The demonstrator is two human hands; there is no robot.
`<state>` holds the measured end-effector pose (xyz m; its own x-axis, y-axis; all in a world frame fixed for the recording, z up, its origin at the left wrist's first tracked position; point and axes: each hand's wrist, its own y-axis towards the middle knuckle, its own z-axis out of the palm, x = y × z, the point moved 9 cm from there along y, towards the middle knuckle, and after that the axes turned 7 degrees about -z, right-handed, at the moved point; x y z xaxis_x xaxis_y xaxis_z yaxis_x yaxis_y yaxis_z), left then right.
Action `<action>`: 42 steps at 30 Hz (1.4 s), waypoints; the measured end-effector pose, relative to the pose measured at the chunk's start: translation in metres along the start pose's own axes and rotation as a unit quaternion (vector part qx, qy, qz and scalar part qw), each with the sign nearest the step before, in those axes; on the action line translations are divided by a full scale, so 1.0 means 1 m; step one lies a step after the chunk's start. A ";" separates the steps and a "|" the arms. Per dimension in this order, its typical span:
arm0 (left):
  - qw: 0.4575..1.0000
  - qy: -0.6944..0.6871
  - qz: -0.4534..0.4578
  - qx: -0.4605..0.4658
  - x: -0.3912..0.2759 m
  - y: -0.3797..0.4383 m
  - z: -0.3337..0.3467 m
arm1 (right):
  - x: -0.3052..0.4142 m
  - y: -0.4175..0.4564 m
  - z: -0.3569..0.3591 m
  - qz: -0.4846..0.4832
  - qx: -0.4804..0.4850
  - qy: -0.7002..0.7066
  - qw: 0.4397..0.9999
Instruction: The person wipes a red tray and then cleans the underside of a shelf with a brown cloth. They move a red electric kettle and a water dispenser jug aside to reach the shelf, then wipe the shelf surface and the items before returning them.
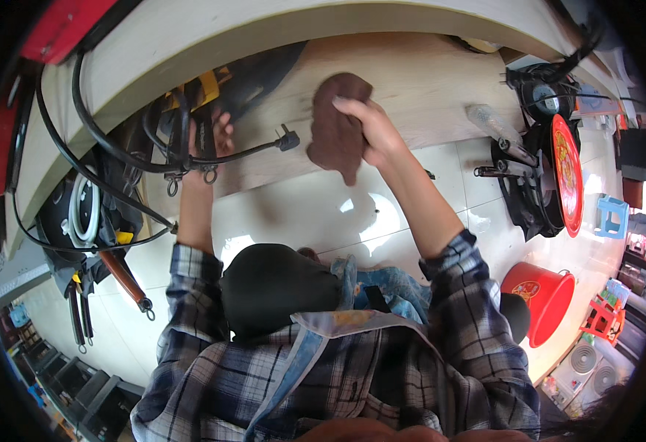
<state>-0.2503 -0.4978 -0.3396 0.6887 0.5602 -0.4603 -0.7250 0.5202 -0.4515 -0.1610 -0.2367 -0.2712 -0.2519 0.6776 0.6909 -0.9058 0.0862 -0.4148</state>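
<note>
My right hand (375, 132) grips a crumpled dark brown cloth (337, 124), the thumb pressed on top. It is held over the pale wood-grain board (428, 88) of a low shelf. My left hand (223, 132) is at the left, among hanging black pan handles (206, 138) with metal loops. One handle partly covers it, so I cannot tell whether the fingers close around it. Just right of that hand a black power plug (287, 139) sticks out on its cord. Dark items with yellow packaging (207, 88) lie on the board beyond the left hand.
Black cables (102, 193) loop down from the pale upper shelf edge (279, 27). More pans with a brown handle (124, 279) are at left. To the right are a red round tray (567, 177), black pans (533, 204), a red bucket (549, 304) and a blue stool (612, 215).
</note>
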 end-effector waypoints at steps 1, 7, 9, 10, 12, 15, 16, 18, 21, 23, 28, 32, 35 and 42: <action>0.999 -0.034 0.011 -0.005 0.008 -0.013 0.007 | 0.007 -0.011 -0.017 -0.027 -0.025 -0.006 0.999; 0.972 0.091 -0.197 0.092 0.133 -0.061 0.021 | 0.035 -0.033 -0.056 -0.213 -0.117 -0.020 0.970; 0.971 0.102 -0.208 0.062 0.148 -0.058 0.075 | 0.023 -0.032 -0.028 -0.227 -0.074 -0.120 0.964; 0.980 0.077 -0.178 0.046 0.142 -0.041 0.092 | 0.009 -0.031 -0.008 -0.200 -0.026 -0.168 0.965; 0.988 0.083 -0.118 0.048 0.124 0.001 0.101 | 0.002 -0.035 0.004 -0.199 0.034 -0.255 0.946; 0.964 0.248 0.058 -0.075 0.083 0.031 0.130 | 0.020 -0.040 -0.039 -0.240 0.020 -0.358 0.902; 0.903 0.386 0.143 -0.120 0.068 0.043 0.136 | 0.025 -0.045 -0.068 -0.229 -0.012 -0.381 0.896; 0.670 0.660 0.306 -0.149 0.058 0.067 0.141 | 0.025 -0.064 -0.108 -0.190 -0.050 -0.313 0.929; 0.431 0.861 0.213 -0.165 0.092 0.118 0.144 | 0.012 -0.090 -0.156 -0.148 -0.083 -0.296 0.940; 0.424 0.864 0.218 -0.160 0.084 0.152 0.147 | 0.003 -0.107 -0.168 -0.141 -0.111 -0.225 0.958; 0.581 0.780 0.212 -0.098 0.041 0.253 0.155 | -0.005 -0.146 -0.165 -0.094 -0.126 -0.094 0.983; 0.557 0.784 0.255 -0.103 0.010 0.312 0.191 | -0.004 -0.173 -0.183 -0.108 -0.170 -0.090 0.975; 0.553 0.793 0.252 -0.037 0.085 0.312 0.242 | -0.002 -0.187 -0.203 -0.123 -0.247 -0.066 0.959; 0.451 0.840 0.255 0.161 0.220 0.161 0.248 | -0.005 -0.186 -0.196 -0.142 -0.228 -0.006 0.963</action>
<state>-0.2194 -0.1309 -0.3239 -0.7271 -0.4783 -0.4925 -0.5722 0.8186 0.0499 0.0757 -0.1130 -0.3137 -0.0220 0.5709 0.8207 -0.6956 0.5809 -0.4227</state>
